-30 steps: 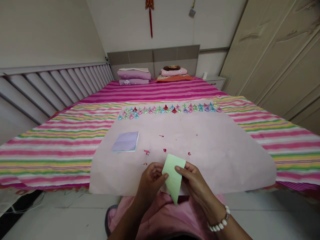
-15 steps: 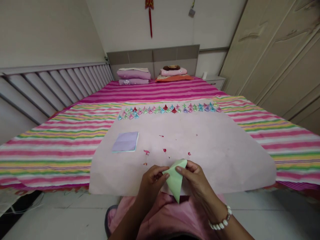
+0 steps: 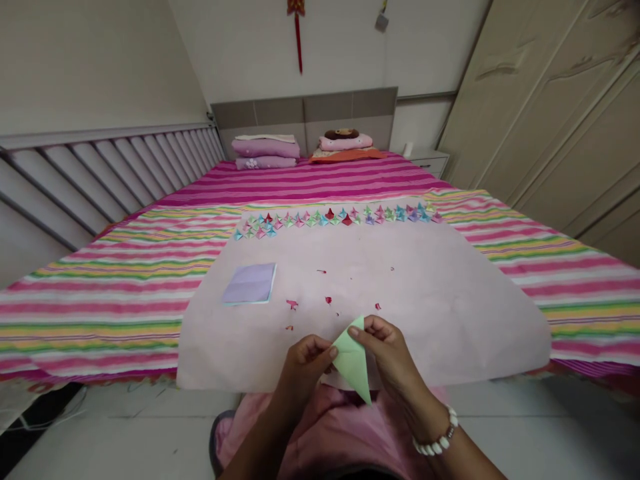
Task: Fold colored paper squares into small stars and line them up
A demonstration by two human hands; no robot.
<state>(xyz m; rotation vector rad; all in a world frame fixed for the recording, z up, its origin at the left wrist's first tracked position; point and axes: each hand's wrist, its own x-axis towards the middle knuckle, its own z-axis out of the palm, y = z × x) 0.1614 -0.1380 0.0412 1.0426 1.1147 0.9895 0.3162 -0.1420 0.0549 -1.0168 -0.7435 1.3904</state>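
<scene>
Two pinches: left hand (image 3: 303, 367) at the left corner of a folded green paper (image 3: 353, 365), right hand (image 3: 393, 353) at its upper right, above the near edge of the mat (image 3: 460, 320). Hold behind mostly hidden; firmness hard to judge. Uneven pull could skew or tear the crease. Beyond: red scraps (image 3: 292, 305), purple stack (image 3: 250, 283), folded pieces (image 3: 347, 219) on the far side.

Pale green paper (image 3: 353, 365) is folded, roughly triangular; one tip downward.

No text, label, brand, number or sign can be read here. Any marks on the red wall hanging (image 3: 299, 41) are too small to make out.
</scene>
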